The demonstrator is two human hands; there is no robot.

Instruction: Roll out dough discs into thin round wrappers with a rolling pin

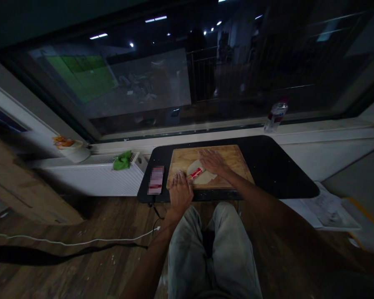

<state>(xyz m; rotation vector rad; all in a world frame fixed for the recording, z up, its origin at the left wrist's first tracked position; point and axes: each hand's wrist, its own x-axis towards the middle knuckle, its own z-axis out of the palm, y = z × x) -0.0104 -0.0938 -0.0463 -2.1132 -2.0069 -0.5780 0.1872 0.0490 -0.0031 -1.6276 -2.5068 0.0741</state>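
On a wooden board [181,157] lies a flat, pale round of dough [206,178]. A narrow cylinder with a red-and-white label [195,173] rests slantwise across it; its ends run under my hands, so its exact kind is not clear. My left hand [180,190] is at the lower left end, fingers stretched forward over the board's left side. At the upper right end, my right hand [213,161] lies flat with its fingers extended over the dough's edge. Both palms seem to touch the cylinder, without fingers wrapped around it.
The board sits on a black table [274,174]. A blurred phone-like item [156,180] lies at its left. A bottle [276,116] stands on the windowsill. Left are a green cloth [122,160] on a radiator [99,176] and a white bowl [75,151]. Cables [81,242] cross the floor.
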